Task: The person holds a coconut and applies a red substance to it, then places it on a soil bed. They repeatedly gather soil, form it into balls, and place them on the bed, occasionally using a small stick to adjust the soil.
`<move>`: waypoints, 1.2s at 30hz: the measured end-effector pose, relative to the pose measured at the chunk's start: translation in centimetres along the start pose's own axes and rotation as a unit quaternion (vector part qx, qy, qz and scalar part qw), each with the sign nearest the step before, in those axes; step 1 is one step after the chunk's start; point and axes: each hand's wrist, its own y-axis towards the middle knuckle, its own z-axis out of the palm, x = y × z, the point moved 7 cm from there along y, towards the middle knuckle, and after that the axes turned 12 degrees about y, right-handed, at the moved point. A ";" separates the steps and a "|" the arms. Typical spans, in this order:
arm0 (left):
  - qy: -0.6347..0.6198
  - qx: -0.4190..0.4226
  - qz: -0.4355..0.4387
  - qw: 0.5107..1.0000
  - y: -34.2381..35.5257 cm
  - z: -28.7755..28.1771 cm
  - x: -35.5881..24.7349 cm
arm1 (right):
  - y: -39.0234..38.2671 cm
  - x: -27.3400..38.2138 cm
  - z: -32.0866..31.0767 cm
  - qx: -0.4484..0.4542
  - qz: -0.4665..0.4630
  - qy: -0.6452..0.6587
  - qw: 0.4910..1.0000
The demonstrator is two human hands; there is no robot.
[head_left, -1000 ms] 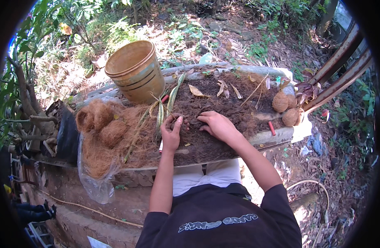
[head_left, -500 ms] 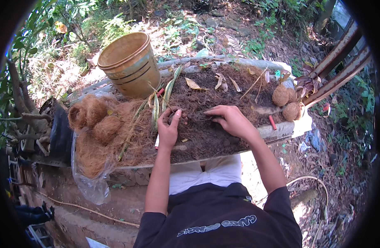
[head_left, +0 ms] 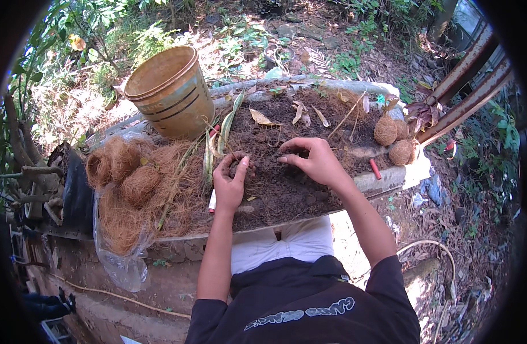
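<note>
My left hand (head_left: pixel 229 188) is curled, palm up, around a small dark clump of soil (head_left: pixel 235 168) over the soil bed. A thin stem or fibre rises by its fingertips. To the right, my right hand (head_left: pixel 319 165) hovers just above the dark soil (head_left: pixel 275 192), thumb and forefinger bent close together. Whatever lies between those fingertips is too small to make out. Long green leaves with pale edges (head_left: pixel 231 121) lie beyond my left hand. A red-and-white handled tool (head_left: pixel 212 200) sits partly hidden beside my left wrist.
A brown-yellow bucket (head_left: pixel 177 100) stands at the back left. Coconut-fibre balls (head_left: pixel 142 184) rest on loose fibre (head_left: pixel 123 221) at the left, over clear plastic (head_left: pixel 126 266). More fibre balls (head_left: pixel 386 131) and a red tube (head_left: pixel 375 168) are at the right. Dry leaves (head_left: pixel 262 117) are scattered behind.
My right hand has shifted slightly left and up, its thumb and forefinger curling more. My left hand stays around the clump. The whole view has shifted a little.
</note>
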 end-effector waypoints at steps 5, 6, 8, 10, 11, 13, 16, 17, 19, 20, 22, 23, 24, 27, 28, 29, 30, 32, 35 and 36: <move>-0.026 0.004 -0.036 0.999 -0.5 0.9 -1.2 | 0.0 -0.3 0.1 0.006 -0.012 0.057 0.998; -0.033 0.002 -0.046 0.998 -0.6 1.2 -1.4 | 0.0 -0.4 0.3 0.014 -0.004 0.074 0.997; -0.056 0.031 -0.063 0.996 -0.6 2.0 -1.4 | -0.2 -0.2 0.6 0.029 0.027 0.148 0.988; -0.097 0.067 -0.090 0.989 -0.9 3.2 -1.6 | -0.4 -0.1 0.9 0.025 0.034 0.213 0.976; -0.116 0.085 -0.103 0.984 -1.2 3.9 -1.7 | -0.3 -0.3 1.2 0.013 0.024 0.241 0.970; -0.133 0.076 -0.073 0.985 -1.2 4.7 -1.8 | -0.3 -0.3 1.2 -0.010 -0.002 0.243 0.970; -0.167 0.062 -0.084 0.980 -0.8 4.9 -1.1 | -0.8 0.3 1.2 -0.044 -0.046 0.160 0.985; -0.171 0.064 -0.076 0.980 -0.9 5.0 -1.4 | -1.2 0.7 1.1 -0.057 -0.066 0.141 0.986; -0.179 0.070 -0.060 0.979 -1.0 5.1 -1.9 | -1.8 1.4 1.2 -0.083 -0.107 0.104 0.985; -0.187 0.057 -0.071 0.978 -1.0 5.0 -1.7 | -2.2 1.6 1.4 -0.102 -0.124 0.105 0.982; -0.201 0.031 -0.092 0.975 -0.9 5.0 -1.0 | -2.5 2.2 1.5 -0.116 -0.151 0.086 0.978; -0.204 0.023 -0.095 0.974 -0.8 5.0 -0.7 | -2.6 2.6 1.4 -0.124 -0.165 0.077 0.975; -0.206 0.016 -0.098 0.973 -0.6 5.0 -0.5 | -2.6 2.4 1.3 -0.135 -0.151 0.100 0.974; -0.213 0.020 -0.096 0.972 -0.4 5.1 0.5 | -2.6 1.4 1.0 -0.164 -0.111 0.171 0.965; -0.216 0.026 -0.093 0.972 -0.5 5.2 0.7 | -2.4 0.9 1.1 -0.171 -0.099 0.197 0.960; -0.216 0.042 -0.093 0.971 -0.5 5.3 0.7 | -2.4 0.4 1.2 -0.178 -0.087 0.221 0.955; -0.216 0.058 -0.092 0.970 -0.6 5.4 0.7 | -2.4 0.2 1.4 -0.179 -0.074 0.246 0.950; -0.229 0.066 -0.091 0.967 -0.6 5.6 0.1 | -2.4 -0.3 2.0 -0.181 -0.048 0.295 0.937; -0.272 0.038 -0.105 0.956 -0.7 5.7 -0.6 | -2.6 1.1 2.1 -0.176 -0.165 0.132 0.961; -0.290 0.024 -0.118 0.949 -0.7 5.5 0.0 | -2.6 1.4 2.4 -0.163 -0.190 0.081 0.965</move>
